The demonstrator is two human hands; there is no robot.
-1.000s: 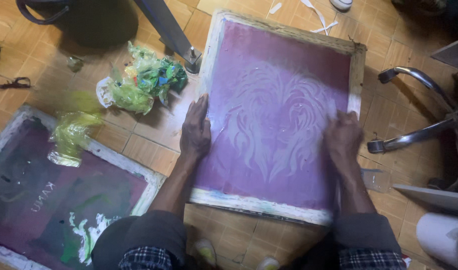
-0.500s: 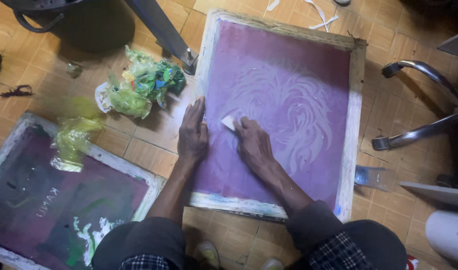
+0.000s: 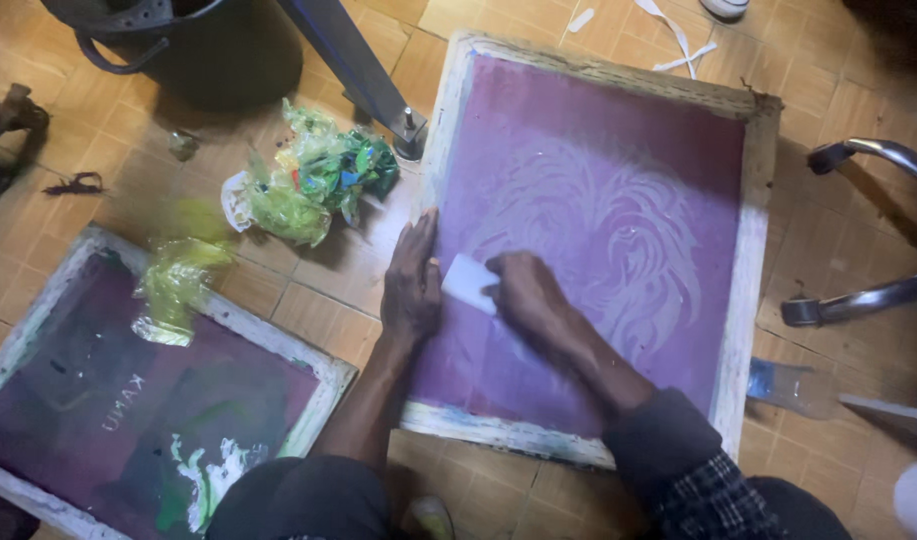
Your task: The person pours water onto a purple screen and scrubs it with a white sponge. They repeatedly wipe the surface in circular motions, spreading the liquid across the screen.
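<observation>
A wooden-framed printing screen (image 3: 754, 240) with purple mesh and a pale lion-like design lies on the tiled floor. My left hand (image 3: 412, 280) rests flat on the screen's left edge, fingers together, pressing the frame. My right hand (image 3: 523, 292) grips a small white pad (image 3: 468, 282) and holds it against the purple mesh near the left side, just beside my left hand.
A second framed screen (image 3: 308, 372) with dark mesh lies at lower left, a crumpled yellow-green plastic bag (image 3: 174, 285) on it. More crumpled bags (image 3: 313, 175), a black bucket (image 3: 188, 45), a metal post (image 3: 353, 60), chair legs (image 3: 858, 300) and a plastic bottle (image 3: 790, 385) surround the screens.
My right hand swept from the screen's right side across the mesh to the left with the white pad. My left hand stayed on the frame's left edge.
</observation>
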